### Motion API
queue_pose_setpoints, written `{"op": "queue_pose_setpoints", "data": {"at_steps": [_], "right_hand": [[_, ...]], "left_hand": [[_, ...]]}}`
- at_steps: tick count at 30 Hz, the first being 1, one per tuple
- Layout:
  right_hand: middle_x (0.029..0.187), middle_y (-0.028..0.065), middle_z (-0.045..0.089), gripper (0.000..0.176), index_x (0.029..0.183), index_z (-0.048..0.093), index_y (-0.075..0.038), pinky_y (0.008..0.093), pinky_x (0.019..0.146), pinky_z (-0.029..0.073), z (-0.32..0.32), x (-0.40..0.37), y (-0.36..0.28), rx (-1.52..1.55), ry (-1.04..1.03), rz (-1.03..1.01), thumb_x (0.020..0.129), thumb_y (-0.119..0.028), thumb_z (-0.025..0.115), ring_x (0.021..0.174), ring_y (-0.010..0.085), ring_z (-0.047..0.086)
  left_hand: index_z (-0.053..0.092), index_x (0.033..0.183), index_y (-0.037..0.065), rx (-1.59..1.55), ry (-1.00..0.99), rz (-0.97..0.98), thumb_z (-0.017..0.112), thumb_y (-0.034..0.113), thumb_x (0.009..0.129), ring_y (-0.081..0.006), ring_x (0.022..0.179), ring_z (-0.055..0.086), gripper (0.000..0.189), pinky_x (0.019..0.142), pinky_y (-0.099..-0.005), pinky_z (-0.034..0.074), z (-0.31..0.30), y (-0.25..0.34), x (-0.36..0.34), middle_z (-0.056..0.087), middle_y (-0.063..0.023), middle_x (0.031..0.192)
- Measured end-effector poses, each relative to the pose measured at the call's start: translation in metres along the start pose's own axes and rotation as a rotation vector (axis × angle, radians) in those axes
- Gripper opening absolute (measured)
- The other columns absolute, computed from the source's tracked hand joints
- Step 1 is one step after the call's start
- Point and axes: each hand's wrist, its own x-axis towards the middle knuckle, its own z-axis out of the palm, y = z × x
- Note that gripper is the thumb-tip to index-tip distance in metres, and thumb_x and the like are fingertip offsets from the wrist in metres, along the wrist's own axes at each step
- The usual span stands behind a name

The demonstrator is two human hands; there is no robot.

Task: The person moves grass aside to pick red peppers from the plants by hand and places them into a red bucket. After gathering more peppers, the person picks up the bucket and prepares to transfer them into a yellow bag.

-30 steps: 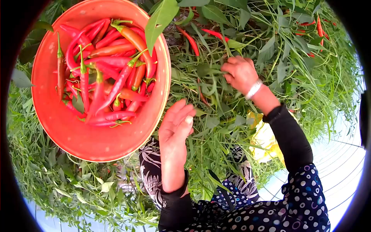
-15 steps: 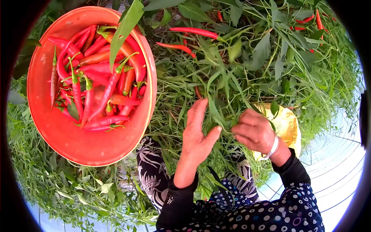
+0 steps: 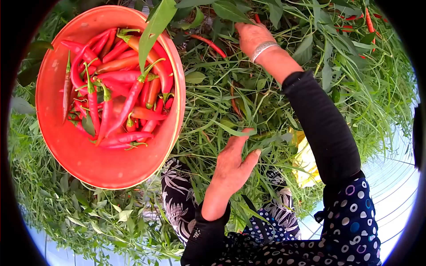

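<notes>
Head view, looking down into the chilli plants. I read the picking as well advanced but unfinished. The orange basin (image 3: 111,177) at the left already holds a loose heap of red chillies (image 3: 126,88), most with their green stems on, and much of its lower wall is bare. Ripe fruit remains on the plants: one hanging chilli (image 3: 212,45) just left of the right hand (image 3: 252,36), and more red pods (image 3: 368,22) at the far upper right. The right hand, wearing a pale bracelet (image 3: 262,48), is stretched up into the leaves. Its fingers are hidden by foliage, so I cannot tell whether its grip is closed on anything. The left hand (image 3: 230,164) sits low at centre with an open grip, its fingers spread against the long grass blades (image 3: 230,131), holding nothing. A yellow cloth (image 3: 306,166) shows behind the right sleeve. Compared with the frame half a second earlier, the right hand has left its place beside the left hand, close to the yellow cloth, and risen to the top of the foliage. The left hand has barely shifted and remains open. The basin and its load look unchanged.
</notes>
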Motion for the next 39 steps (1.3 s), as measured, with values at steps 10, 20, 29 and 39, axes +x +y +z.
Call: {"op": "queue_pose_setpoints", "data": {"at_steps": [10,20,29,39], "right_hand": [[0.085,0.0123,0.063,0.025,0.1,0.059,-0.01,0.0396,0.071,0.048,0.007,-0.053,0.026,0.088,-0.068,0.146,0.075,-0.013,0.059,0.082,0.0304,0.061],[0.072,0.0028,0.051,0.015,0.085,0.058,-0.002,0.0247,0.059,0.04,-0.005,-0.2,-0.046,1.03,-0.001,0.108,0.078,-0.013,0.065,0.064,0.0113,0.047],[0.087,0.0209,0.06,0.024,0.096,0.059,-0.001,0.0438,0.075,0.046,0.075,-0.034,-0.065,0.518,0.307,0.285,0.076,-0.015,0.06,0.082,0.037,0.059],[0.084,0.018,0.06,0.023,0.095,0.057,-0.005,0.0414,0.071,0.047,0.079,-0.119,-0.043,0.528,-0.022,-0.05,0.073,-0.008,0.06,0.08,0.036,0.058]], "left_hand": [[0.048,0.123,0.004,-0.072,0.129,0.036,0.062,0.011,0.08,-0.019,0.104,0.054,0.046,0.085,-0.031,0.043,-0.015,-0.001,-0.009,0.058,-0.0088,0.113],[0.051,0.116,0.002,-0.235,0.297,0.005,0.065,0.009,0.077,-0.0217,0.1,0.057,0.042,0.087,-0.0311,0.044,-0.023,0.006,-0.015,0.059,-0.0148,0.107],[0.051,0.118,0.001,-0.27,0.353,-0.045,0.064,0.009,0.079,-0.0199,0.101,0.056,0.042,0.086,-0.0311,0.044,-0.026,0.001,-0.02,0.059,-0.0134,0.109],[0.051,0.119,0.004,-0.292,0.353,-0.056,0.065,0.012,0.079,-0.0181,0.1,0.056,0.043,0.082,-0.0309,0.044,-0.028,-0.003,-0.022,0.06,-0.01,0.108]]}}
